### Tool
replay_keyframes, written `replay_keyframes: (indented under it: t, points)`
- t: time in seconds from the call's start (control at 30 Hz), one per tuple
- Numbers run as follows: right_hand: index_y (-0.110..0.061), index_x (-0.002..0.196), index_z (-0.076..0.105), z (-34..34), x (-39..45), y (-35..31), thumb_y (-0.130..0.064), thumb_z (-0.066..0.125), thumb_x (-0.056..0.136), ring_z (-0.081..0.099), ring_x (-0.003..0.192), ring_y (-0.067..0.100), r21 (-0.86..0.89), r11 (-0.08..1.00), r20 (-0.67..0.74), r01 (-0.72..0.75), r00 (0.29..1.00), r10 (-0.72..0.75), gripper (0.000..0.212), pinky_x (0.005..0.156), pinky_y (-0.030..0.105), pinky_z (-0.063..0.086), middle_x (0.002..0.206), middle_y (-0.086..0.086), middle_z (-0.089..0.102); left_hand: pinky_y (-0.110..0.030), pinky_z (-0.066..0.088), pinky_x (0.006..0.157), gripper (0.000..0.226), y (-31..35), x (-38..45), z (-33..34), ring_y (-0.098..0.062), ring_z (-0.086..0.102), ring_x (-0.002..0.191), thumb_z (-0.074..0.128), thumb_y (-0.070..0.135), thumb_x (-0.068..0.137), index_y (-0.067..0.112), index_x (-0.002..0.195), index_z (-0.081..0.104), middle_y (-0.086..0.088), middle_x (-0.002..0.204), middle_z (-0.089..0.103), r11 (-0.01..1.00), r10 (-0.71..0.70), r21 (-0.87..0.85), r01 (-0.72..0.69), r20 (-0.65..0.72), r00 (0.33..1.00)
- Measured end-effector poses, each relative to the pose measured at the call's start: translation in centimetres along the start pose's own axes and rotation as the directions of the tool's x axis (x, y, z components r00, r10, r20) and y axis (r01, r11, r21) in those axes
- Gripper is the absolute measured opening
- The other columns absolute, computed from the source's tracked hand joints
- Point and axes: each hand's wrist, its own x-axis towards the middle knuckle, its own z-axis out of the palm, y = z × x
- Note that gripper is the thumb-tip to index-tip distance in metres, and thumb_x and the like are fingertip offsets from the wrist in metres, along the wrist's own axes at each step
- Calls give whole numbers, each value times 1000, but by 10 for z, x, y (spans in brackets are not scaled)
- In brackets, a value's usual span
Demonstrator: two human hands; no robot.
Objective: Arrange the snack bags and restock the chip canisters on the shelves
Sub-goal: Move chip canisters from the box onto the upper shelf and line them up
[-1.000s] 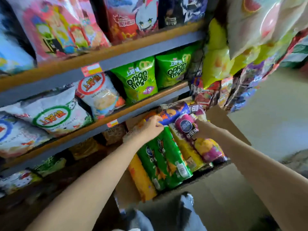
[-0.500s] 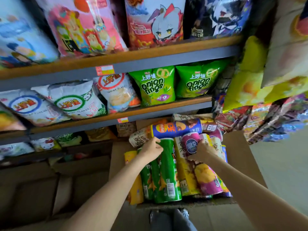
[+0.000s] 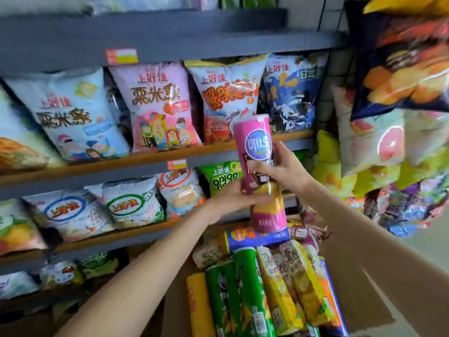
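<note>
The pink canister has a smooth, glossy printed wrap. The snack bags are shiny plastic film (puffed and crinkled at the seams). The shelves show a matt wood-coloured top over a flat grey painted edge. The cardboard box is plain brown and matt.

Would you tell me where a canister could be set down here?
Crowded: both bag shelves are packed edge to edge, and the box holds canisters side by side. Free: the box's bare right flap, and a gap left of the yellow canister. Both hands hold the pink canister.
</note>
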Motion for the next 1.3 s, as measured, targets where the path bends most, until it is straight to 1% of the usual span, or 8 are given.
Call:
replay_keyframes:
  t: [0.17, 0.23, 0.37, 0.53, 0.7, 0.87, 1.03, 1.3]
  points:
    - [-20, 108, 51, -20, 8, -89, -44, 78, 62, 61, 89, 2, 177, 935, -155, 308, 947, -283, 58, 83, 21, 49, 102, 2, 63, -12, 49, 78, 26, 108, -13, -45, 10, 61, 77, 75, 15, 76, 24, 93, 57, 19, 85, 67, 938, 332, 139, -317, -111, 937]
    - [-22, 106, 49, -30, 17, -120, -38, 83, 61, 59, 84, -5, 108, 920, -172, 377, 918, -356, 59, 79, 16, 48, 98, -4, 62, -17, 50, 82, 38, 147, -14, -60, 7, 61, 78, 76, 25, 63, 30, 95, 56, 19, 89, 66, 886, 447, 223, -406, -180, 876]
    - [-14, 113, 55, -54, 52, -169, -45, 83, 54, 62, 99, 18, -88, 903, -135, 421, 893, -429, 72, 93, 43, 49, 110, 6, 66, -23, 50, 75, 46, 205, -9, -81, 4, 58, 74, 82, 37, 47, 34, 84, 55, 11, 86, 63, 799, 550, 473, -371, -325, 770]
    - [-20, 105, 62, -87, 101, -223, -60, 76, 38, 64, 99, 21, -234, 859, -177, 455, 849, -497, 79, 91, 43, 51, 105, 2, 69, -6, 42, 66, 43, 257, 17, -96, 17, 56, 67, 78, 18, 74, 14, 110, 53, 6, 94, 61, 752, 633, 484, -446, -346, 692]
    - [-13, 121, 53, -124, 167, -236, -38, 83, 65, 59, 104, 22, -355, 894, -232, 272, 901, -366, 68, 86, 34, 50, 114, 5, 63, -24, 44, 88, 30, 275, 61, -115, -20, 60, 104, 62, 21, 89, 6, 115, 60, -10, 115, 64, 758, 523, 632, -159, -444, 728]
    - [-9, 108, 61, -129, 232, -210, -35, 83, 66, 58, 77, 19, -292, 947, -174, 134, 966, -190, 54, 67, 29, 51, 101, 7, 66, -28, 48, 87, 21, 274, 94, -128, -18, 62, 101, 53, 11, 88, 5, 96, 72, 0, 90, 67, 619, 388, 779, 101, -415, 823]
    - [-13, 101, 50, -125, 290, -188, -31, 85, 63, 64, 91, 26, -113, 990, -217, 80, 971, -103, 54, 78, 46, 57, 110, 10, 64, -30, 46, 87, 21, 263, 132, -142, -21, 60, 100, 51, 15, 87, 17, 87, 73, 1, 97, 69, 473, 290, 834, 285, -453, 843]
    - [-8, 132, 36, -103, 342, -154, -33, 84, 63, 52, 118, 36, -246, 969, -329, -13, 942, -71, 87, 96, 47, 47, 131, 15, 50, -34, 49, 87, 26, 256, 147, -148, -23, 60, 97, 50, 11, 85, 27, 82, 71, 7, 85, 62, 433, 333, 837, 335, -494, 803]
